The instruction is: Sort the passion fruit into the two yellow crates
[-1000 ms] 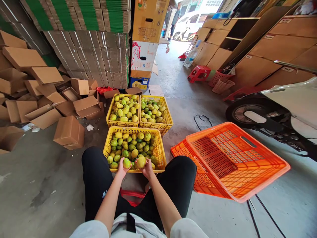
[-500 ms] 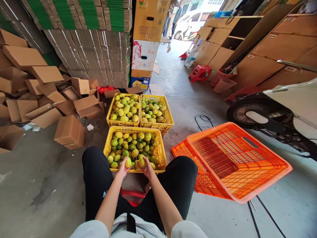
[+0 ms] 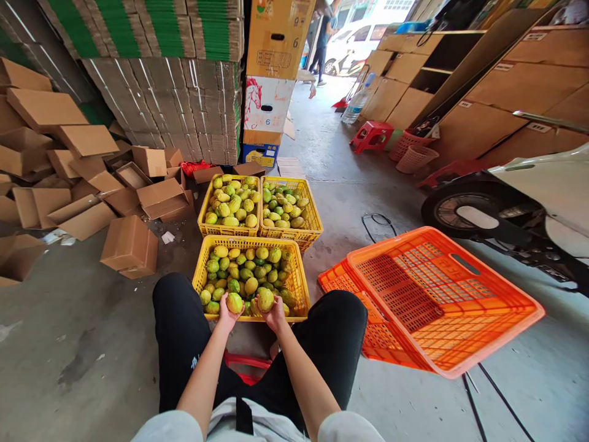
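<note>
My left hand (image 3: pixel 226 315) is closed around a yellow-green oval fruit (image 3: pixel 234 302), whose top faces me. A second fruit of the same kind, a yellowish one (image 3: pixel 265 299), rests in my right hand (image 3: pixel 277 314), with the fingers curled about it. Both hands are side by side over the near edge of a yellow crate (image 3: pixel 301 279) between my knees. Many similar fruits (image 3: pixel 251 285), green to yellow, fill this crate. Beyond it stand two more yellow crates, a left one (image 3: pixel 202 224) and a right one (image 3: pixel 315 224), also full of fruit.
Orange crates (image 3: pixel 444 294) lie to my right, near a parked motorbike (image 3: pixel 519 209). Cardboard boxes (image 3: pixel 129 245) are scattered at the left, below stacked flat cartons (image 3: pixel 175 104). A red stool (image 3: pixel 372 136) stands farther off. A person (image 3: pixel 321 49) is by the doorway.
Both hands have turned slightly, so more of each fruit's surface shows, and the two fruits have shifted a little. In the doorway, the person has changed position.
</note>
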The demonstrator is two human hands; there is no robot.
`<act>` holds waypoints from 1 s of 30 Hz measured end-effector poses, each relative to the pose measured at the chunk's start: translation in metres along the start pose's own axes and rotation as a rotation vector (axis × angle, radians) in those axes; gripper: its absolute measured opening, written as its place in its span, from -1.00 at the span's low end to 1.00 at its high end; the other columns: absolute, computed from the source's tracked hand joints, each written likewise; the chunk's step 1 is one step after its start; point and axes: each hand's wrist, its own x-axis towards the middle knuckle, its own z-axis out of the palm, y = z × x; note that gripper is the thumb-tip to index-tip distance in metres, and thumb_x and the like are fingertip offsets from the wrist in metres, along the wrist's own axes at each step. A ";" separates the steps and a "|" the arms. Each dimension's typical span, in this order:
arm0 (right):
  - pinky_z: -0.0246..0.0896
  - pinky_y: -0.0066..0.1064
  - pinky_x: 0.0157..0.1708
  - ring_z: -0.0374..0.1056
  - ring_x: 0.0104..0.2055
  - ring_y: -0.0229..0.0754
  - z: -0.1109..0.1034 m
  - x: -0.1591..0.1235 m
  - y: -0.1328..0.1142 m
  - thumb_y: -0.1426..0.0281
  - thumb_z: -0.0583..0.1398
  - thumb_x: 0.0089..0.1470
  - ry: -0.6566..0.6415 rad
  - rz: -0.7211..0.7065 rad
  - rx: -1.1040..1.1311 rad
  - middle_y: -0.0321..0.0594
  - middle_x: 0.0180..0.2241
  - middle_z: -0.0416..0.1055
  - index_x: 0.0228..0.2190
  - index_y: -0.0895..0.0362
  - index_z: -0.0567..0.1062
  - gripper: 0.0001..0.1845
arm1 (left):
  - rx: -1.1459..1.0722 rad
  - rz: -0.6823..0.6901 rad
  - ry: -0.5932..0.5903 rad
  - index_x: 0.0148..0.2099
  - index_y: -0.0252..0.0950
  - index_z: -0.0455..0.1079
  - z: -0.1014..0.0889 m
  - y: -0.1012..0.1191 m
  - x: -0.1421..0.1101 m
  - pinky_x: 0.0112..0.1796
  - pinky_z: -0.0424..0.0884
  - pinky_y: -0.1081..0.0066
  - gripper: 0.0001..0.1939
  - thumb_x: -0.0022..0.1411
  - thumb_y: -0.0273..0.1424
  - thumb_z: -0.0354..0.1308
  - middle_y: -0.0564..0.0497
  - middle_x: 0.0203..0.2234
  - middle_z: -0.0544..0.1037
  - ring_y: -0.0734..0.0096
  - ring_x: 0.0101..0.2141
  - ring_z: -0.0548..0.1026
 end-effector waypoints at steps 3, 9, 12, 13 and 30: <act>0.56 -0.15 -0.30 0.59 -0.27 0.01 0.000 0.001 0.000 0.29 0.22 0.13 -0.021 -0.030 -0.032 -0.21 -0.44 0.55 -0.33 0.08 0.45 -0.87 | -0.056 -0.014 0.017 -0.03 -0.34 0.44 0.001 0.002 -0.001 -0.36 0.61 0.23 -0.69 0.35 -0.33 -0.05 -0.08 -0.44 0.54 0.24 -0.45 0.58; 0.54 -0.38 -0.33 0.50 -0.41 -0.21 0.002 0.001 0.005 0.31 0.39 0.02 0.046 -0.115 -0.034 -0.37 -0.44 0.54 -0.29 0.08 0.48 -0.77 | -0.044 -0.022 0.009 0.00 -0.34 0.41 0.003 0.002 -0.002 -0.44 0.59 0.34 -0.72 0.39 -0.35 -0.03 -0.08 -0.42 0.54 0.27 -0.45 0.59; 0.54 -0.40 -0.34 0.47 -0.45 -0.26 0.001 0.001 0.005 0.35 0.43 -0.04 0.111 -0.132 -0.025 -0.42 -0.46 0.54 -0.29 0.07 0.47 -0.71 | -0.014 -0.024 -0.003 -0.04 -0.34 0.41 0.002 -0.001 0.001 -0.47 0.59 0.38 -0.79 0.41 -0.32 0.07 -0.06 -0.42 0.55 0.32 -0.48 0.58; 0.54 -0.40 -0.35 0.47 -0.45 -0.26 0.001 0.002 0.005 0.36 0.44 -0.05 0.114 -0.131 -0.023 -0.42 -0.47 0.54 -0.30 0.07 0.47 -0.70 | 0.008 -0.020 -0.010 -0.06 -0.34 0.40 0.001 -0.003 0.002 -0.46 0.59 0.39 -0.80 0.41 -0.32 0.10 -0.06 -0.42 0.55 0.33 -0.47 0.58; 0.55 -0.13 -0.29 0.59 -0.26 0.04 -0.002 0.000 -0.001 0.21 0.08 0.29 -0.023 0.008 0.009 -0.10 -0.46 0.57 -0.29 0.15 0.51 -0.69 | 0.004 -0.005 -0.027 -0.10 -0.36 0.42 0.003 0.002 -0.008 -0.51 0.55 0.41 -0.67 0.46 -0.21 -0.02 -0.07 -0.47 0.57 0.34 -0.51 0.58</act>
